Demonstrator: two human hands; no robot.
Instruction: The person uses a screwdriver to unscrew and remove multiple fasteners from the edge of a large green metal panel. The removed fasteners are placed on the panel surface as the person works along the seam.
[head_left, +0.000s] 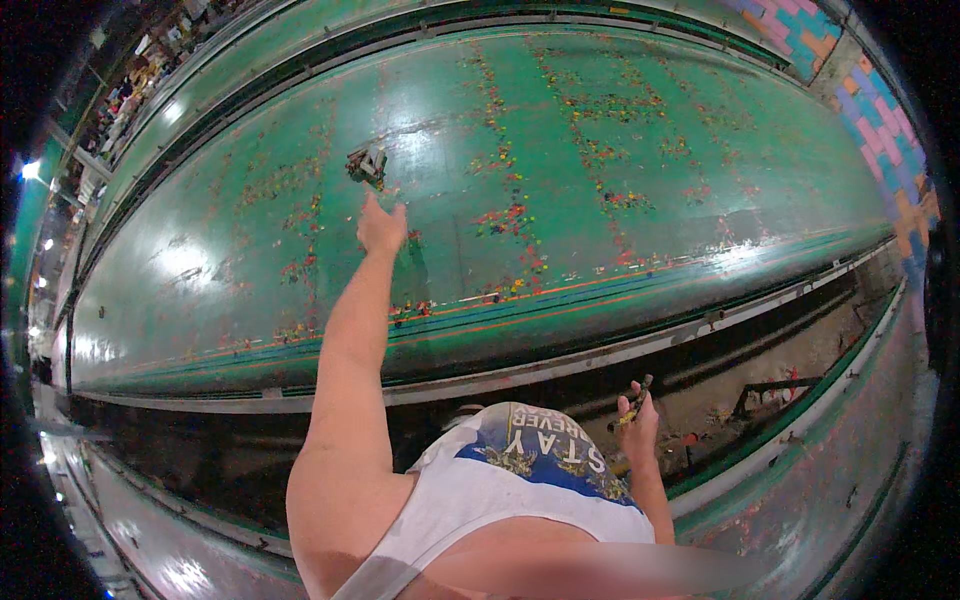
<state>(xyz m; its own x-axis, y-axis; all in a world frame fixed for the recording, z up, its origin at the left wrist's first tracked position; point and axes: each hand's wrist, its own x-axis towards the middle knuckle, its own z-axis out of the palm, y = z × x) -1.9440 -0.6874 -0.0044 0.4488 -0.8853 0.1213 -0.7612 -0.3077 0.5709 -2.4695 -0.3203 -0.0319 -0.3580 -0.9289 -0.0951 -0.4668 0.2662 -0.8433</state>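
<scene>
My left hand (382, 225) reaches far over a long green table surface (442, 247) marked with rows of small coloured paint spots. Its fingers are at the near edge of a small dark, paint-stained object with a pale metal-like frame (367, 165); whether they grip it I cannot tell. Low by my body, my right hand (639, 431) holds a thin, dark, stained tool (643, 394) upright between its fingers. The exact kind of either object is too small to make out.
A pale rail (525, 376) runs along the table's near edge, with a dark gap below it. Another long table (795, 510) lies behind me at the lower right. A further green table (217, 82) runs beyond the far edge. A wall of coloured bricks (885, 135) stands at the right.
</scene>
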